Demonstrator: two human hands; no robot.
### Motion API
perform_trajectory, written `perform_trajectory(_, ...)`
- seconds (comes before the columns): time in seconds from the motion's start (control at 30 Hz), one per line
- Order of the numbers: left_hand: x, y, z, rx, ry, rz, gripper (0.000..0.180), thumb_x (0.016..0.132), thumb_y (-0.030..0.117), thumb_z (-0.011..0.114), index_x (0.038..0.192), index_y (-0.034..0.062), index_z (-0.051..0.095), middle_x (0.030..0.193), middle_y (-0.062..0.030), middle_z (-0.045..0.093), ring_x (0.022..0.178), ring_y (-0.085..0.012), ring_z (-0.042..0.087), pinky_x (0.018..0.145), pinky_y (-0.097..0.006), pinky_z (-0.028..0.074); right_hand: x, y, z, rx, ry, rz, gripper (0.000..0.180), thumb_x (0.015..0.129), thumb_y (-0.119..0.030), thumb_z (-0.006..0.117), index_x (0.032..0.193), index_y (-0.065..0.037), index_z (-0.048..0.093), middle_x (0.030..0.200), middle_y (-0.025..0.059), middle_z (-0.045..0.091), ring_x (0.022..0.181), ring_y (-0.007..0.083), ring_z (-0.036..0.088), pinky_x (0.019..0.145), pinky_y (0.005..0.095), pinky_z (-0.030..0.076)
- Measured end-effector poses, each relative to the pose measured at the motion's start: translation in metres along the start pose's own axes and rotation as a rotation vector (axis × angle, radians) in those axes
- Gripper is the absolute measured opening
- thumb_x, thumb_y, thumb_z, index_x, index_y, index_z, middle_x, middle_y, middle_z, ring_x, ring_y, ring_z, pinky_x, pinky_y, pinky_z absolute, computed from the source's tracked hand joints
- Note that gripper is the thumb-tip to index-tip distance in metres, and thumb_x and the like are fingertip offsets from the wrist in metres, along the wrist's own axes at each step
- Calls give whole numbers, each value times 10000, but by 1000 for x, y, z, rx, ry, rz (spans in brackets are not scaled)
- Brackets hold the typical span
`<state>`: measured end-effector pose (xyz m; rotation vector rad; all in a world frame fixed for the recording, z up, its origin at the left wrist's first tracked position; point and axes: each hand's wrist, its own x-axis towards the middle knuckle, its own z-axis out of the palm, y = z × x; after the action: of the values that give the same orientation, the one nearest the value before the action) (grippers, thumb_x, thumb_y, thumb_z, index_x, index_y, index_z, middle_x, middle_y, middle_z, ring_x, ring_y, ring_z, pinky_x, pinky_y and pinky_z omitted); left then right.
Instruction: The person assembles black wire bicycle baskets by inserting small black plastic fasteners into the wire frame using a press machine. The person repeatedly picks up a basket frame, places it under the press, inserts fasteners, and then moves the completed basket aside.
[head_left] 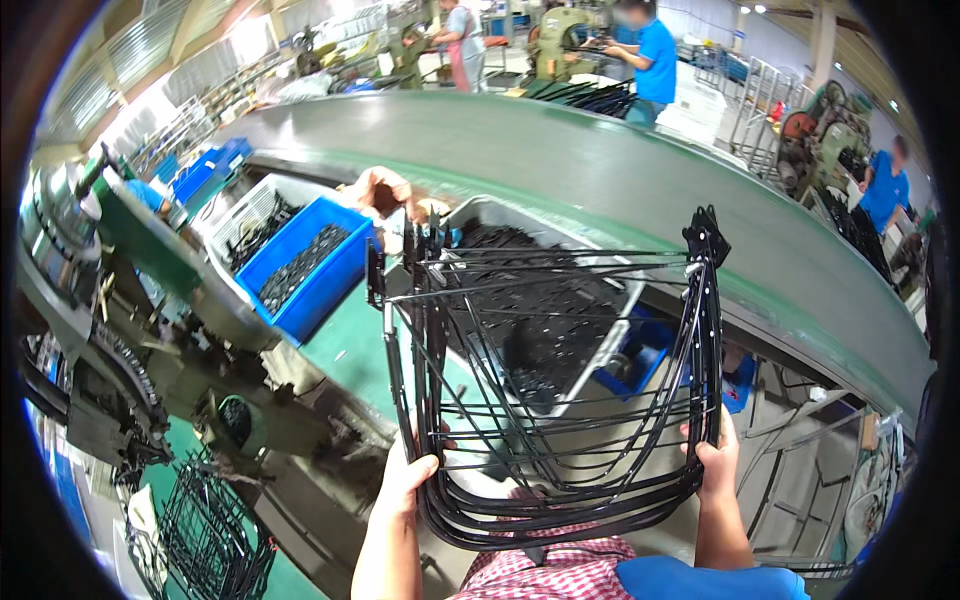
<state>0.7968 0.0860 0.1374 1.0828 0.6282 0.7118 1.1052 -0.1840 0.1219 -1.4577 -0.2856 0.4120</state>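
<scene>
Between my two hands I hold a stack of black metal wire frames (pixel 560 518), U-shaped at the near end, with thin cross rods and flat brackets at the far ends. My left hand (pixel 410 475) is closed around the stack's left side, thumb on top. On the right side my right hand (pixel 716 462) grips the tubes the same way. Beyond and below the frames is a grey bin (pixel 628 305) filled with small black parts. The stack hides part of that bin.
A blue bin (pixel 305 325) of small parts sits beside a white crate (pixel 222 238) at left. A green machine (pixel 150 240) stands left, with more black frames (pixel 205 530) below. A conveyor belt (pixel 480 130) crosses ahead. Co-workers in blue (pixel 655 65) stand at machines beyond.
</scene>
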Motion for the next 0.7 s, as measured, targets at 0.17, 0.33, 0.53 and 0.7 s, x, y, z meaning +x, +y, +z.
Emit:
perform_trajectory(0.17,70,-4,101,87,-172,-23,829,649,360,742,1327,8,421,1095,-70,530,967,-191,543,859,-324,423,39,10,-81,53,147,13,696,642,82,408,1334,3,415,1036,85,578,881,192,632,678,276,555)
perform_trajectory(0.33,217,-44,207,193,-363,-14,878,668,410,731,1372,20,383,1087,-62,530,953,-184,542,862,-324,417,153,20,-129,98,360,11,668,650,68,440,1313,-16,446,1068,90,598,929,214,651,676,302,562)
perform_trajectory(0.53,430,-104,357,154,-539,-41,678,728,244,629,1341,41,424,1051,-55,562,903,-146,547,783,-269,422,360,24,-200,114,445,-17,669,676,109,405,1333,-14,430,1110,111,582,922,221,651,645,280,550)
perform_trajectory(0.7,575,-154,462,76,-595,-146,546,814,169,577,1329,68,426,937,-1,501,898,-123,517,796,-285,417,520,17,-245,74,424,-41,612,691,99,400,1291,-7,451,984,90,585,811,175,621,586,268,523)
